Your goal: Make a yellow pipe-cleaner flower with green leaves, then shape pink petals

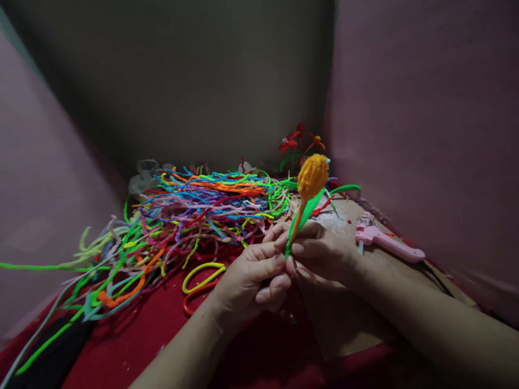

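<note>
Both hands meet at centre, left hand and right hand pinching the lower stem of an orange pipe-cleaner bud. The stem rises tilted up-right, away from the person. Behind: a tangled pipe-cleaner pile; right: a pink glue gun.

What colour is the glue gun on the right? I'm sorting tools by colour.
Pink; the glue gun shows in the head view, lying beyond the right hand.
</note>
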The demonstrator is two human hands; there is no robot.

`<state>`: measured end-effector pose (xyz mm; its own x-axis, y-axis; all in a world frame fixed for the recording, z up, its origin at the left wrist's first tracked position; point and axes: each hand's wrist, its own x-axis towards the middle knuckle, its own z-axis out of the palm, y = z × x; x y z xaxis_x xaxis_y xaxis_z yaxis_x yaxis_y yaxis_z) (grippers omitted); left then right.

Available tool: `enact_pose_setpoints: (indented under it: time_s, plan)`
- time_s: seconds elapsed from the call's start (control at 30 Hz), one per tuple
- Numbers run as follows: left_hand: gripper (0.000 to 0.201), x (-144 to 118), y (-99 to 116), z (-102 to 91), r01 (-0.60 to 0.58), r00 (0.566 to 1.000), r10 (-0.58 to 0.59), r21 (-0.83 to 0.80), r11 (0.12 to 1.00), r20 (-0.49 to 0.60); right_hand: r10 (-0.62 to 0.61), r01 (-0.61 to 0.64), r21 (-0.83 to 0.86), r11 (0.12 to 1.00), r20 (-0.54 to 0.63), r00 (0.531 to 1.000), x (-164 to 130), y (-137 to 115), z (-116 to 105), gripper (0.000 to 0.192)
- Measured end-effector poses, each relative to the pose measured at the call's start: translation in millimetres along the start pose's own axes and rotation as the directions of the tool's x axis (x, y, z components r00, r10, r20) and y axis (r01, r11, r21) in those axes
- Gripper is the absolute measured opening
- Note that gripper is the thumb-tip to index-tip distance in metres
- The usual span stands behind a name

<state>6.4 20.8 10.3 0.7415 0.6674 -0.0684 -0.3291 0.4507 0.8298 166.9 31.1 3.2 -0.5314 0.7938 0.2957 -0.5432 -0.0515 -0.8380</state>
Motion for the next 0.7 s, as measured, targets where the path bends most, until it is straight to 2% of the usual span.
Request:
enact_pose_setpoints:
  time_s: [0.07, 0.17, 0.23, 0.3, 0.37, 0.43, 0.5, 0.6, 0.7]
  plan:
    - [0.019, 0.0, 0.9, 1.6, -0.009, 1.0, 0.009, 0.029, 1.0, -0.004, -0.046, 0.042, -0.054, 0.998, -0.077, 0.996, -1.1, 0.2, 3.1, 0.013]
    - [0.019, 1.5, 2.1, 6.8, -0.069, 0.986, 0.1, 0.217, 0.974, -0.134, -0.071, 0.051, -0.094, 0.994, -0.217, 0.974, -1.3, 3.5, 6.3, 0.012]
    - [0.016, 3.0, 0.8, 10.7, -0.141, 0.929, 0.275, 0.449, 0.883, -0.249, -0.044, 0.025, -0.071, 0.997, -0.272, 0.961, -0.6, 6.9, 6.8, 0.015]
    - [0.014, 4.4, -2.3, 13.4, -0.169, 0.838, 0.447, 0.63, 0.758, -0.313, -0.03, 0.011, -0.059, 0.998, -0.332, 0.943, 0.3, 9.8, 6.5, 0.016]
    - [0.015, 5.7, -5.1, 14.0, -0.158, 0.789, 0.502, 0.674, 0.722, -0.353, -0.017, -0.008, -0.065, 0.998, -0.379, 0.925, 1.1, 11.0, 6.4, 0.016]
    - [0.017, 6.4, -5.5, 13.4, -0.146, 0.802, 0.455, 0.611, 0.778, -0.388, 0.002, -0.033, -0.078, 0.996, -0.369, 0.93, 1.4, 10.1, 6.7, 0.017]
    - [0.019, 6.3, -3.1, 12.6, -0.142, 0.839, 0.371, 0.498, 0.856, -0.398, -0.019, -0.019, -0.114, 0.993, -0.322, 0.946, 0.9, 7.7, 7.0, 0.019]
    - [0.02, 5.2, 2.0, 12.7, -0.14, 0.894, 0.273, 0.357, 0.924, -0.356, -0.048, 0.008, -0.148, 0.989, -0.265, 0.963, -0.6, 4.5, 5.7, 0.021]
    - [0.018, 4.0, 3.5, 12.8, -0.14, 0.928, 0.223, 0.274, 0.951, -0.3, -0.006, -0.024, -0.128, 0.992, -0.227, 0.974, -1.0, 5.4, 1.0, 0.02]
